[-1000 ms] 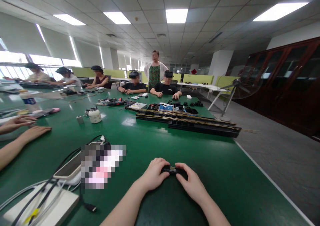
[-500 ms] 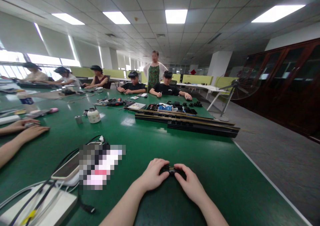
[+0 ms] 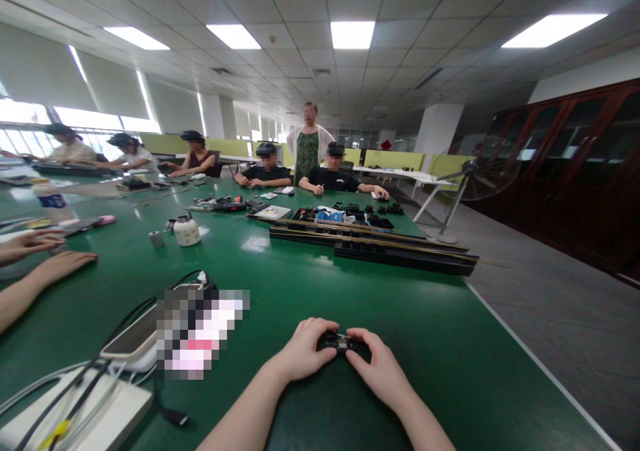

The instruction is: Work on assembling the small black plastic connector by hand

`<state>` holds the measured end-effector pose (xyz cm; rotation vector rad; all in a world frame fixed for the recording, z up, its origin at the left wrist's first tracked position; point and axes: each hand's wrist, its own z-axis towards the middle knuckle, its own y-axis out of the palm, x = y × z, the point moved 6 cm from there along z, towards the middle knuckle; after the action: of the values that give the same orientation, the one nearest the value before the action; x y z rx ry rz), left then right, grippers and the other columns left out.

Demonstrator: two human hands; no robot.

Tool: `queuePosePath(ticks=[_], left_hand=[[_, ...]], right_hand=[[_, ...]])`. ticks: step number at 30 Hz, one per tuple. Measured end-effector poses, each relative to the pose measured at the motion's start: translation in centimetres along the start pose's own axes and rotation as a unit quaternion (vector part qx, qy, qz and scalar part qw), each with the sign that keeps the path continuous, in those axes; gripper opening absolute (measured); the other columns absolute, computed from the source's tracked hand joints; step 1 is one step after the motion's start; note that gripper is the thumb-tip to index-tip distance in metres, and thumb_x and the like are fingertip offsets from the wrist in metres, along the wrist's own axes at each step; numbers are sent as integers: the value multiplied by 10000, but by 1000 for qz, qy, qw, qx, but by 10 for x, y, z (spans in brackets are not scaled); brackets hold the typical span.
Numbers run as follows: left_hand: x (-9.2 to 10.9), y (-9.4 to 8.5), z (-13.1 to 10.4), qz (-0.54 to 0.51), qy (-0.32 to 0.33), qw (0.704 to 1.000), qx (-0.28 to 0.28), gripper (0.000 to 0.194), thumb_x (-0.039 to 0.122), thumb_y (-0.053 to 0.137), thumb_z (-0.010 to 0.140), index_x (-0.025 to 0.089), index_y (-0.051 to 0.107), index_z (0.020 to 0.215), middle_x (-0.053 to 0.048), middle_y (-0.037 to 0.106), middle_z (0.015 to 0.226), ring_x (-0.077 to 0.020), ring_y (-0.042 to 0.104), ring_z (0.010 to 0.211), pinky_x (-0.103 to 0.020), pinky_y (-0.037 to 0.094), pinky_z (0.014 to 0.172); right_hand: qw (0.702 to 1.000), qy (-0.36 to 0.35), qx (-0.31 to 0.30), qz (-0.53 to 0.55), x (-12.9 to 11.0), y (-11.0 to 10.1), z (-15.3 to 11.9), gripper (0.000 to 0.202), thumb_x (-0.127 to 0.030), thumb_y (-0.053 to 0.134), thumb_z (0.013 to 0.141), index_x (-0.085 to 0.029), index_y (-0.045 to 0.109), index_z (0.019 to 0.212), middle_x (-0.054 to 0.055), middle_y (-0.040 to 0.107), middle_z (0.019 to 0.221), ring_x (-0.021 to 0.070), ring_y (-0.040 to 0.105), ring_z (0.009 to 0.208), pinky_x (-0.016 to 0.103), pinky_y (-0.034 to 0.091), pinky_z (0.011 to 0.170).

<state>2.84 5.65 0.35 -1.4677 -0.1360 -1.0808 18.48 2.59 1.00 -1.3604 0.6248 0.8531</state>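
Between my two hands, just above or on the green tabletop [image 3: 300, 284], is a small black part [image 3: 343, 342] with pale metallic bits showing in its middle. My left hand [image 3: 307, 350] grips its left end, thumb in front and fingers behind. The right end is held the same way by my right hand [image 3: 376, 358]. Fingers hide both ends, and I cannot make out its exact kind.
Left of my forearms lie a blurred-out phone [image 3: 205, 338], cables and a white box [image 3: 95, 411]. Long black rails [image 3: 405, 256] with thin brass-coloured rods lie ahead. A small jar [image 3: 187, 231] stands left of centre. A co-worker's hands [image 3: 65, 264] rest at far left.
The black part has turned slightly, showing more of its pale metallic middle. My hands stay nearly in place. At far left, one of the co-worker's hands has shifted left.
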Motion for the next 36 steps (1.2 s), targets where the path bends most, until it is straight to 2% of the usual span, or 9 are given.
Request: queuePosePath(ticks=[21,29,36], left_hand=[[4,-3,-1,-6,-7,1000,6,397,245,615,734,231,565,1128,-53,602,1106,-242,504,1059,-376,379,954],[2,-3,-1,-6,-16,1000,-3,384,271,575,779,230,561,1161,-61,593,1138,-242,487,1091,-376,369,967],[7,-3,-1,-6,14,1000,-8,382,233,623,733,251,577,1111,-22,612,1108,-231,496,1068,-358,367,957]], right_hand=[[1000,4,10,6,-3,-2,-2,322,-250,557,716,-208,604,1032,66,646,1055,216,583,1020,363,423,946],[1000,0,10,-3,-4,-3,-2,302,-259,564,725,-207,616,1018,68,651,1047,211,587,1008,348,434,931],[1000,-29,-3,-6,-10,-1,-3,253,-278,602,708,-228,651,952,53,663,1029,225,579,1007,356,421,925]])
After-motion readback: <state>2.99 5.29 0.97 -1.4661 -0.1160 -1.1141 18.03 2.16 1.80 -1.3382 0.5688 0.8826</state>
